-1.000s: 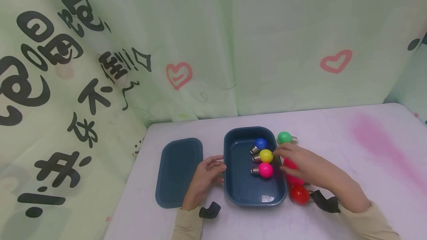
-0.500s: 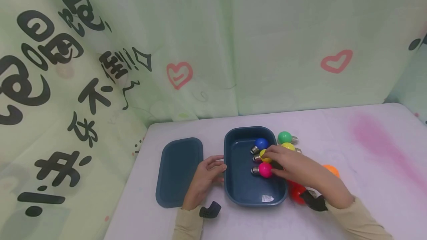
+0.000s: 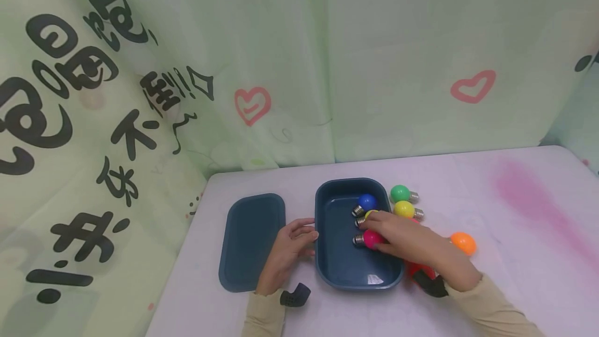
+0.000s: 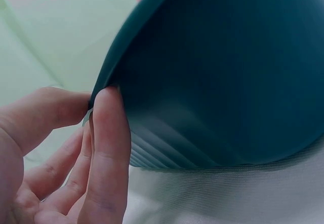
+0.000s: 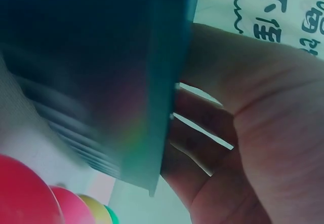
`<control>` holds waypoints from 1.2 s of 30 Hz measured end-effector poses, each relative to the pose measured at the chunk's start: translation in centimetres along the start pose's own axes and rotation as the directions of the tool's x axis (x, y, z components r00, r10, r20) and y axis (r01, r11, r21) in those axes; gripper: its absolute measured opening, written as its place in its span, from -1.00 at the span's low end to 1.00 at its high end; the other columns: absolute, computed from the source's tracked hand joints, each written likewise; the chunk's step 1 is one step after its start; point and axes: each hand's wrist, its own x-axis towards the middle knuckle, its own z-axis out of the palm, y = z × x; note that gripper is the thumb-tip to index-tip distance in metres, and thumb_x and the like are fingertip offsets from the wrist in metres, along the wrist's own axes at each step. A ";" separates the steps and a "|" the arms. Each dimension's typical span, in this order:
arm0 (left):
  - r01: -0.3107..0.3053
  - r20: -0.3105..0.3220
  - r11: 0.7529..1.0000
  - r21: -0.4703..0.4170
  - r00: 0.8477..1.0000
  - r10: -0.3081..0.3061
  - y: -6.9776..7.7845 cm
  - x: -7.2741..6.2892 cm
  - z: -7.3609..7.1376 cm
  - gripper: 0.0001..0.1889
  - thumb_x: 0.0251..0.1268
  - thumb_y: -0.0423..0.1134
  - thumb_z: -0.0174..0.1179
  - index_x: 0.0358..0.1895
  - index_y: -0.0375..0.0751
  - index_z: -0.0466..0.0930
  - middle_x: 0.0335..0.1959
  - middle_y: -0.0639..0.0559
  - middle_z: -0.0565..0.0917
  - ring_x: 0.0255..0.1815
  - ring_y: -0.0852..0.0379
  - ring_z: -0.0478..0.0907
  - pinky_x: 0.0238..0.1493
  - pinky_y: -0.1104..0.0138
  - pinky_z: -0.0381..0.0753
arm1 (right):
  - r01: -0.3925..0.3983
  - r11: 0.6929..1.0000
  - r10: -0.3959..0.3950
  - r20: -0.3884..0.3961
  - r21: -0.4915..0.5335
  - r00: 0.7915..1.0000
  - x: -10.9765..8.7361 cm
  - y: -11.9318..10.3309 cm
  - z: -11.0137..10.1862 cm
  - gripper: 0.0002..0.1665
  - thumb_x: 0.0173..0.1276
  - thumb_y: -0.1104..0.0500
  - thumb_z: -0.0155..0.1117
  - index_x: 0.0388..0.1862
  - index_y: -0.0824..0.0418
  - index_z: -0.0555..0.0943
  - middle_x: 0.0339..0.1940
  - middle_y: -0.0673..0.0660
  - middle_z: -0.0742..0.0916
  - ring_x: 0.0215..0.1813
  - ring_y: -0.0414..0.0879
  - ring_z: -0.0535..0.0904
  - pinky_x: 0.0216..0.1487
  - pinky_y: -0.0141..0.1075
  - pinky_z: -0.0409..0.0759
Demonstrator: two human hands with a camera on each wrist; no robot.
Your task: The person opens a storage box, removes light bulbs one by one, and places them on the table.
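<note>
A dark blue rectangular box stands on the table. Inside it a blue light bulb, a yellow bulb and a pink bulb lie in a column, bases to the left. My right hand reaches over the box's right wall; its thumb and fingers are around the pink bulb's round end, and its fingers cover most of the yellow one. In the right wrist view the box wall hides the fingertips. My left hand pinches the box's left rim, thumb and forefinger on either side.
Left of the box lies a flat dark blue lid. On the right are a green bulb, another yellow bulb, an orange bulb and a red one partly behind my wrist. A printed curtain hangs behind the table.
My right hand has moved left from the box's right rim to over the pink and yellow bulbs, uncovering the yellow and orange bulbs outside. The left hand has stayed put.
</note>
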 end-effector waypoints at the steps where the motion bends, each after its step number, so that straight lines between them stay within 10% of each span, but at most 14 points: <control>1: 0.001 -0.001 1.000 -0.001 1.000 -0.001 0.0 0.0 0.0 -0.50 0.27 -0.24 0.35 0.25 -0.26 0.51 -0.03 -0.15 0.67 -0.14 0.14 0.64 -0.25 0.32 0.71 | 0.010 1.000 -0.010 -0.004 -0.003 1.000 0.0 0.0 0.1 -0.48 0.13 0.20 0.55 0.09 0.23 0.65 -0.02 0.09 0.68 0.04 0.00 0.60 -0.03 -0.14 0.71; 36: 0.011 -0.011 1.000 0.006 1.000 -0.011 0.2 -0.1 0.1 -0.49 0.25 -0.23 0.36 0.25 -0.27 0.51 -0.10 -0.06 0.68 -0.13 0.13 0.63 -0.24 0.30 0.71 | 0.018 1.000 -0.018 -0.016 0.005 1.000 -0.1 -0.7 -0.9 -0.61 0.12 0.24 0.54 -0.03 0.20 0.71 -0.10 0.07 0.71 -0.03 -0.02 0.63 -0.05 -0.19 0.72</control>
